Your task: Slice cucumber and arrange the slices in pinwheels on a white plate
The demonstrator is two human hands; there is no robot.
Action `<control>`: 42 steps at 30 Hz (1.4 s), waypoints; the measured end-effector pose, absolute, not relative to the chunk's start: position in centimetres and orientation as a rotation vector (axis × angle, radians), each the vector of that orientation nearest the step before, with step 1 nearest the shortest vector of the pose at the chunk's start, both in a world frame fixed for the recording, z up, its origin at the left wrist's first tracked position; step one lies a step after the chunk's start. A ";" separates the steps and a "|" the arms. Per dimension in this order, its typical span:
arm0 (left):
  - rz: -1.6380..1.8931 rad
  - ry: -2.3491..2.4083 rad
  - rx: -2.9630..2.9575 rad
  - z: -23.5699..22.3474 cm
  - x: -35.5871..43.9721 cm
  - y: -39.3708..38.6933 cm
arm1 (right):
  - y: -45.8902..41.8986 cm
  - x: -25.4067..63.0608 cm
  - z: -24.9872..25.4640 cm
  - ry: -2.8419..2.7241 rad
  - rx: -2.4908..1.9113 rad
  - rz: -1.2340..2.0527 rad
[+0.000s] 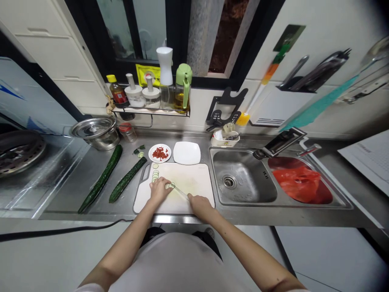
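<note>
On the white cutting board [194, 174], my right hand [201, 206] is wrapped round the handle of a knife [181, 192], whose blade points up and left. My left hand [159, 190] is curled low over the board, its fingers at a thin cucumber slice [172, 185] by the blade's tip. What lies under its palm is hidden. Overlapping cucumber slices [155, 174] lie in a short row just beyond my left hand. Left of the board rest two whole cucumbers, a shorter one [127, 179] and a longer one [101, 178].
Behind the board stand a small plate of chopped red pieces [160, 153] and a white square plate [187, 153]. A steel sink [244, 178] with a red plastic bag [299, 182] is at right. At left sits a lidded metal pot [103, 136]; bottles fill a wall rack [152, 109].
</note>
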State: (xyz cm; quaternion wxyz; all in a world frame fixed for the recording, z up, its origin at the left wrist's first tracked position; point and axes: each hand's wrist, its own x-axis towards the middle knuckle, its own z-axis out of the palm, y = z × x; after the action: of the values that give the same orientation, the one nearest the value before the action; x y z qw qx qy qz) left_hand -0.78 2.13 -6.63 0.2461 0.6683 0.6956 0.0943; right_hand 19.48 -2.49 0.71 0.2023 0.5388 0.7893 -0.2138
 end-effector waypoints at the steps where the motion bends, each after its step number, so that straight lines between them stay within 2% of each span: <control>1: 0.254 1.902 1.825 -6.6 -0.7 2.1 | -2.5 19.5 0.7 2.205 1.507 -0.596; 28: 0.199 1.915 1.801 -6.5 -0.6 2.8 | -2.3 19.1 0.9 2.199 1.517 -0.615; 42: 0.223 1.914 1.803 -6.4 -0.7 2.6 | -1.1 19.8 0.0 2.229 1.450 -0.503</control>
State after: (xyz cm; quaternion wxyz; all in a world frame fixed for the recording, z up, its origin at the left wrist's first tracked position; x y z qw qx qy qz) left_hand -0.73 2.61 -6.44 0.2488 0.6617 0.7026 0.0817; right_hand 19.84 -1.06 0.05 0.2158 0.5230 0.8043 -0.1814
